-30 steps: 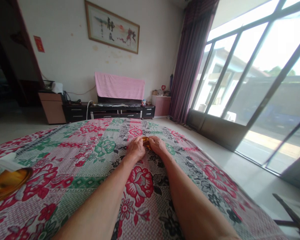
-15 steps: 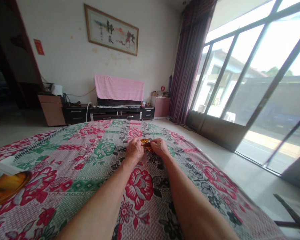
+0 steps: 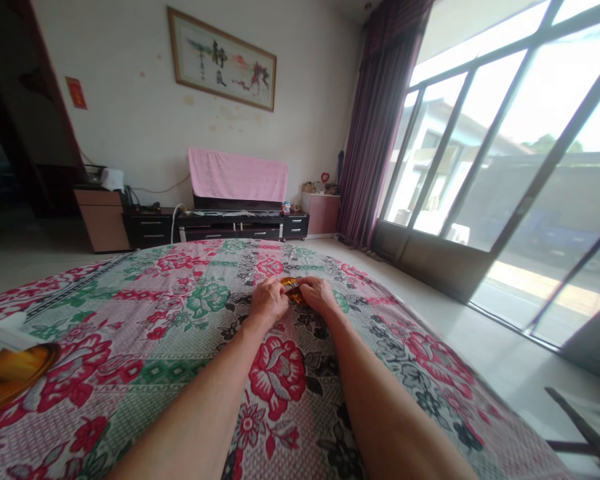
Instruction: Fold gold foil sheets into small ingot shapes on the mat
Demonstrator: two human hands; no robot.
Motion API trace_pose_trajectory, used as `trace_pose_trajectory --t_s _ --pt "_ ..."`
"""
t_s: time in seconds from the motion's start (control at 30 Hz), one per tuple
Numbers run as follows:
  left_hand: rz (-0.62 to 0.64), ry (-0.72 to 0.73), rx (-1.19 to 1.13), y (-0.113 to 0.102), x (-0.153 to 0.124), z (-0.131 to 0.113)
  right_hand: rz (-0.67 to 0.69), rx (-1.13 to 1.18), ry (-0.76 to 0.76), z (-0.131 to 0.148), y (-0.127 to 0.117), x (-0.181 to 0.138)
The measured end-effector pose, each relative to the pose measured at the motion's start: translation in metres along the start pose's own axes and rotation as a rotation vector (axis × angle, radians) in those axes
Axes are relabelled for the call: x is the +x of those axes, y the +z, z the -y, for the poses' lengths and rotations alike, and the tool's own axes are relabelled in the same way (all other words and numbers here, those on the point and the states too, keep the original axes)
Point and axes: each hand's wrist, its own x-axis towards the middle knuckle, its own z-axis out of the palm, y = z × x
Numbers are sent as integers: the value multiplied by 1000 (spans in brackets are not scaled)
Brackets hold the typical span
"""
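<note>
Both arms stretch forward over a flowered tablecloth (image 3: 190, 347). Between the hands is a small piece of shiny gold foil (image 3: 293, 291), partly hidden by the fingers. My left hand (image 3: 269, 301) is closed on its left side, fingers pinched together. My right hand (image 3: 320, 294) pinches the right side, with the thumb and fingers pressed close. The exact shape of the foil piece is too small to make out.
A larger glossy gold object (image 3: 15, 373) with a whitish sheet (image 3: 13, 333) lies at the table's left edge. Beyond stand a low black cabinet (image 3: 210, 230) and a pink cloth (image 3: 237, 175) over a screen. Glass doors (image 3: 480, 167) are on the right.
Both hands keep their grip on the gold foil piece. They have shifted only very slightly, and the foil has turned a little between the fingers.
</note>
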Motion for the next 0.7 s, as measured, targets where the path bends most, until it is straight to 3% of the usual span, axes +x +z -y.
trace_pose_trajectory --t_s 0.43,0.7 --pt "-16 -69 -24 0 2 2 -17 73 7 -6 4 4" --pt "40 4 -3 -4 -1 -2 19 72 12 -3 2 1"
